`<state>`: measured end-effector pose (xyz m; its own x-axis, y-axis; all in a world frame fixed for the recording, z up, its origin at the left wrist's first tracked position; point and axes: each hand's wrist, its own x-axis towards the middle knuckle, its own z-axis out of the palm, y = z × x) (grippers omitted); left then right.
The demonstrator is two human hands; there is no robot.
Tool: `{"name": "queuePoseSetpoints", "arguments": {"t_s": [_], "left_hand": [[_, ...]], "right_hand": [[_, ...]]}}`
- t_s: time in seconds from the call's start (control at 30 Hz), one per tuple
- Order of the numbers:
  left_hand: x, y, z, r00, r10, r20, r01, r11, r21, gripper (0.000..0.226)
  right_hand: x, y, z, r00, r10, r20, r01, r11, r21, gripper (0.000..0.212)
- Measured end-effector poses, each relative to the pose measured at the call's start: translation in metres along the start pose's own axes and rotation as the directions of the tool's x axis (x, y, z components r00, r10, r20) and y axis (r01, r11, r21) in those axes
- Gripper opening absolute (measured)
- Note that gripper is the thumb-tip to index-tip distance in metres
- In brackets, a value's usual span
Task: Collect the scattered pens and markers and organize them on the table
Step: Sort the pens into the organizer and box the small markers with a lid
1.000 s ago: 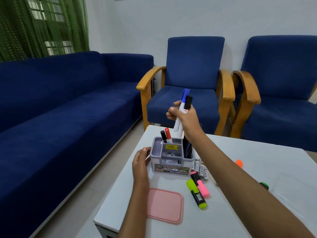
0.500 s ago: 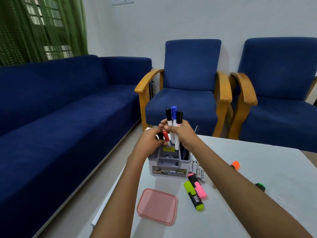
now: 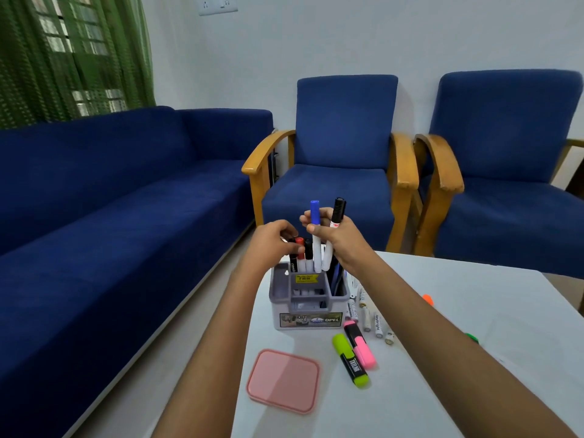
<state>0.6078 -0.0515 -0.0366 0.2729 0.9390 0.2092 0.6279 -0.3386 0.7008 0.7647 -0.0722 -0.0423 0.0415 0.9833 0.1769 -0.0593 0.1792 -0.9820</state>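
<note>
Since a moment ago, one black marker (image 3: 308,252) has dropped into the organizer (image 3: 308,298), pinched by my left hand (image 3: 273,243). My right hand (image 3: 339,240) grips two markers (image 3: 316,238) just above it; I'd lower them straight.

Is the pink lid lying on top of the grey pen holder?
No, the pink lid lies flat on the table, in front of the pen holder.

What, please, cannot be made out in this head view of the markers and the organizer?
- Green highlighter: mostly hidden behind the right forearm.
- Orange highlighter: only its tip shows past that forearm.
- Organizer rear compartment contents: too dark.
- White pens beside it: print too small.
- Left hand fingertips: blurred among the marker caps.
</note>
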Motion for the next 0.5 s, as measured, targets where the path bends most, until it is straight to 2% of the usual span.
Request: {"name": "queuePoseSetpoints", "arguments": {"t_s": [0.13,0.27,0.43,0.5], "left_hand": [[-0.009,0.004,0.009,0.982,0.003,-0.188,-0.021,0.995,-0.094,0.024],[-0.012,0.006,0.019,0.976,-0.025,-0.215,0.009,0.997,-0.076,0.023],[-0.017,0.007,0.022,0.941,-0.043,-0.336,0.023,0.998,-0.061,0.020],[-0.022,0.010,0.022,0.922,-0.010,-0.388,-0.016,0.998,-0.063,0.019]], "right_hand": [[-0.005,-0.007,-0.003,1.000,-0.028,-0.013,0.027,0.999,-0.036,0.030],[-0.007,-0.012,0.000,0.998,-0.042,-0.055,0.036,0.993,-0.114,0.031],[-0.009,-0.006,0.007,0.997,0.038,-0.073,-0.056,0.963,-0.265,0.031],[-0.013,-0.006,0.008,0.998,0.008,-0.065,-0.026,0.963,-0.269,0.033]]}}
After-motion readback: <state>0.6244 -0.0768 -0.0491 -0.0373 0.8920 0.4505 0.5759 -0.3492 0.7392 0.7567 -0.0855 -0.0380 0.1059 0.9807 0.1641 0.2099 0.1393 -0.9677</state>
